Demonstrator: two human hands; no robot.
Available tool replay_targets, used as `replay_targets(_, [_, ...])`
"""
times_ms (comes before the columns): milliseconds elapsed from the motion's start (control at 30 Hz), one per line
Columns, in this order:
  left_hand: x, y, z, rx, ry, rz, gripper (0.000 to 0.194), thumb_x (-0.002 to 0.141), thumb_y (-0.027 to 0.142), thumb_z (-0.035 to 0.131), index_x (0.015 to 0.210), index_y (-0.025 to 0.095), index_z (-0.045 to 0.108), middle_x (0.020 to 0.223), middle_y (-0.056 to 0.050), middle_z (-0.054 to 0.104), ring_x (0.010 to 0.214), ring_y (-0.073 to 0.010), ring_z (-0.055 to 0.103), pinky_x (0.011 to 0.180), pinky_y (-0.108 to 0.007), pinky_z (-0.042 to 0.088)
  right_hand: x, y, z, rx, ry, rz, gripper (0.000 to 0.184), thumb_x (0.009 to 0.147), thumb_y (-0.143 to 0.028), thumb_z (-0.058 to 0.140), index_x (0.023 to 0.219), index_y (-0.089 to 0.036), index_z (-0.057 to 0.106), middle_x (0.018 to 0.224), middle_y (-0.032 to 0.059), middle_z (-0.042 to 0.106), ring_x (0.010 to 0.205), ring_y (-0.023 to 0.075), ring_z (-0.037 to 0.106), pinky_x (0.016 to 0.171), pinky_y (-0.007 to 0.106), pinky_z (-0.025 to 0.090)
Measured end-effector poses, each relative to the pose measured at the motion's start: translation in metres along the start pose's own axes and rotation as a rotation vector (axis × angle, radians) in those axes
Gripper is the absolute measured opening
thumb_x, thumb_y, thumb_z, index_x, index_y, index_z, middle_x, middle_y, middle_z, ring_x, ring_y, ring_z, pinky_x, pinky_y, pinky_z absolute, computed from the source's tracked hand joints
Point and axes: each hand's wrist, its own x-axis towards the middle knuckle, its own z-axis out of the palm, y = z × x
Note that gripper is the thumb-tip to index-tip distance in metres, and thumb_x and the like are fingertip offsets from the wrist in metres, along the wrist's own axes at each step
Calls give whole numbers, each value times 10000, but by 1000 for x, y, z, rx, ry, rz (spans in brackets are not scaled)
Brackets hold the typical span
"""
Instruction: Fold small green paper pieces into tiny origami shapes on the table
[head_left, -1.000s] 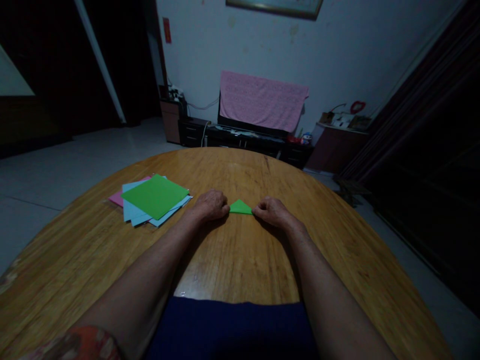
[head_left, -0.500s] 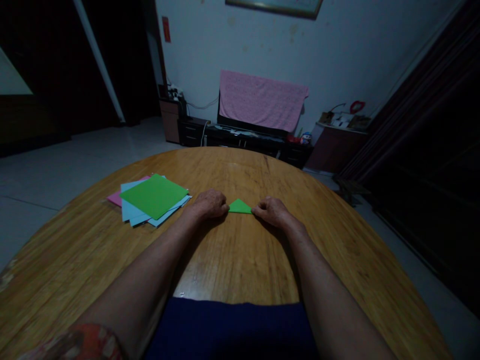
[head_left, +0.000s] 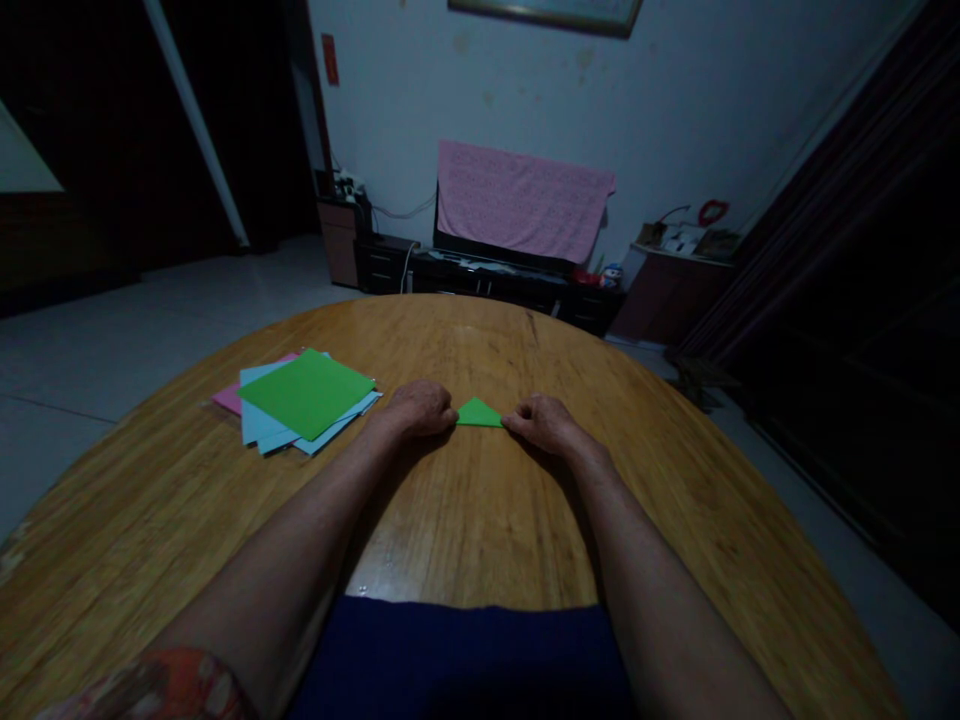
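Note:
A small green folded paper triangle point(head_left: 479, 413) lies on the round wooden table point(head_left: 480, 520), its point facing away from me and its long edge toward me. My left hand point(head_left: 424, 408) is closed at its left corner, with the fingertips pinching the paper. At the right corner, my right hand point(head_left: 541, 421) grips the paper between thumb and curled forefinger. Both corners are covered by my fingers.
To the left of my left hand lies a fanned stack of square paper sheets, with a green sheet point(head_left: 307, 392) on top, blue sheets point(head_left: 255, 425) and pink below. Beyond the table, a pink cloth point(head_left: 525, 200) covers a screen on a low black cabinet point(head_left: 386, 265).
Almost nothing differs. Both hands stay at the triangle's corners, and the view has shifted very slightly.

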Motion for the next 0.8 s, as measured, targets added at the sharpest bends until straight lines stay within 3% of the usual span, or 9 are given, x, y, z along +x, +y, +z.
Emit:
replay_targets(367, [1,0,0,4,1,0,417,855,389,409,975,148,728,1037,-186,710,939,-307,657,763,-382,495,1,4,-1,-7,-4,-40,342,877,-363,525,598,-169,558,566,4,511,520,100,392,508,270,227])
replay_targets(567, [1,0,0,9,-4,17,439,858,372,382,991,136,728,1036,-194,710,939,-310,661,760,-386,498,-5,7,-4,160,-70,-67,280,853,-368,515,675,-173,607,584,-11,531,529,104,433,496,254,250])
replay_targets(800, [1,1,-3,31,-27,3,447,870,380,375,1025,139,719,1076,-189,704,971,-299,653,787,-375,500,-6,5,-6,146,-58,-75,303,853,-329,484,600,-175,548,560,-12,492,523,105,425,498,254,261])
